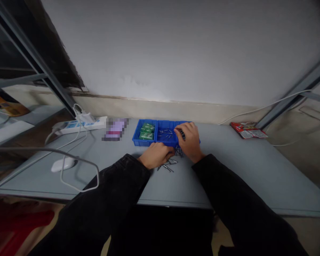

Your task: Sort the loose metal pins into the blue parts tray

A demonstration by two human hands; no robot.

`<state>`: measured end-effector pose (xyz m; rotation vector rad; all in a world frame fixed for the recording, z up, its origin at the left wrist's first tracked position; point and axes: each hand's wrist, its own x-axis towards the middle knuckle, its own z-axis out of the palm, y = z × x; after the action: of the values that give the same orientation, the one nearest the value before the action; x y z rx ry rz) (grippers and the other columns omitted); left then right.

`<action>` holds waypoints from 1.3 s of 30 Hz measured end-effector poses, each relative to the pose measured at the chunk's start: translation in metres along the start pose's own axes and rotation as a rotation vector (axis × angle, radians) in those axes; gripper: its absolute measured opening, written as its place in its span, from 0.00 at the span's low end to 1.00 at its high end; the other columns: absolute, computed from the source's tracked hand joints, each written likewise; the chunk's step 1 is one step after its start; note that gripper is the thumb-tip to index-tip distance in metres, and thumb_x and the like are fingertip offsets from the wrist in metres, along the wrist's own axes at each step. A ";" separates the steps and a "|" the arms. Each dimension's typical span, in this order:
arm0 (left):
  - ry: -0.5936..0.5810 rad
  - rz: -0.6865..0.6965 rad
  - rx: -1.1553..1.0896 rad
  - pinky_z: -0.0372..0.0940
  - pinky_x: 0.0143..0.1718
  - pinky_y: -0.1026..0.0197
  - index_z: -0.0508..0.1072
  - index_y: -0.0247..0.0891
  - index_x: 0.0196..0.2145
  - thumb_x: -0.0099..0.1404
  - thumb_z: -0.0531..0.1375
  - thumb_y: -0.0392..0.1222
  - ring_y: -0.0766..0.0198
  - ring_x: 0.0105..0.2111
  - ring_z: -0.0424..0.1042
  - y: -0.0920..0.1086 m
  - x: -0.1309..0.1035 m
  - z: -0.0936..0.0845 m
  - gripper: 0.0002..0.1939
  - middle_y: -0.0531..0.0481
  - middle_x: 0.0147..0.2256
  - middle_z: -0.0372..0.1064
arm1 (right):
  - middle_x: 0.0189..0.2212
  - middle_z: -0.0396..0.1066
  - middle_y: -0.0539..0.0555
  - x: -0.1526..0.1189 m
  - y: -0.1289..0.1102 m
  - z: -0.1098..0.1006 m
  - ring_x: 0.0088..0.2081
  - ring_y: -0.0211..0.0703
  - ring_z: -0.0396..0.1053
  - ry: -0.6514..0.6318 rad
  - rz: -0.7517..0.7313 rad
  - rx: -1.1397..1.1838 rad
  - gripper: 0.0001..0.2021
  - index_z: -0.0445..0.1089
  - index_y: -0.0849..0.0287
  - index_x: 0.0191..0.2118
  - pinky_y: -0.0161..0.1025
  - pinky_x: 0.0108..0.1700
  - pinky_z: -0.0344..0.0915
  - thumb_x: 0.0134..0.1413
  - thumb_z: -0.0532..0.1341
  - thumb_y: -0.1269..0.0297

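My right hand (190, 139) is curled over the right-hand blue bin (199, 139), hiding most of it. Something small and dark shows between its thumb and fingers, too small to name. Just in front of the middle blue bin (164, 139), my left hand (157, 154) is closed, palm down, its fingertips by a few loose thin metal pins (167, 166) on the table. More metal pieces (179, 152) lie heaped between the two hands. Several thin metal pieces (165, 133) are spread inside the middle bin. Green packets (147, 131) fill the left blue bin (143, 143).
A white power strip (96, 123) with plugs and cables is at the back left, beside a blurred purple item (115, 129). Near the left edge lie a white rounded case (62, 164) and a looping cable (98, 174). A red packet (247, 130) rests at the back right.
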<state>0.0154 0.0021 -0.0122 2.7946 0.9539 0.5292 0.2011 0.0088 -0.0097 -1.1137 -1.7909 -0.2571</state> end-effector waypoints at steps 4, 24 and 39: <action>0.034 0.032 0.002 0.62 0.30 0.60 0.79 0.42 0.38 0.70 0.59 0.43 0.58 0.27 0.74 -0.002 -0.001 -0.003 0.08 0.48 0.28 0.74 | 0.37 0.72 0.54 0.000 -0.001 -0.002 0.42 0.50 0.65 0.016 -0.016 0.015 0.09 0.70 0.56 0.38 0.48 0.47 0.58 0.70 0.55 0.62; 0.414 -0.104 -0.390 0.60 0.32 0.63 0.66 0.37 0.41 0.75 0.52 0.44 0.67 0.26 0.65 -0.006 -0.003 -0.018 0.08 0.56 0.27 0.65 | 0.29 0.66 0.53 -0.003 -0.013 -0.002 0.34 0.44 0.63 -0.101 -0.175 0.197 0.14 0.65 0.57 0.33 0.43 0.38 0.61 0.73 0.51 0.65; 0.449 -0.095 -0.277 0.63 0.36 0.62 0.70 0.36 0.41 0.74 0.54 0.41 0.65 0.29 0.68 -0.008 -0.004 -0.019 0.08 0.52 0.30 0.70 | 0.37 0.70 0.54 -0.007 -0.015 0.001 0.38 0.43 0.70 -0.016 -0.144 0.190 0.11 0.72 0.57 0.38 0.40 0.41 0.68 0.71 0.54 0.69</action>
<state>0.0008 0.0060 0.0022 2.4143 0.9887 1.2056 0.1898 -0.0031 -0.0114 -0.8568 -1.8704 -0.1596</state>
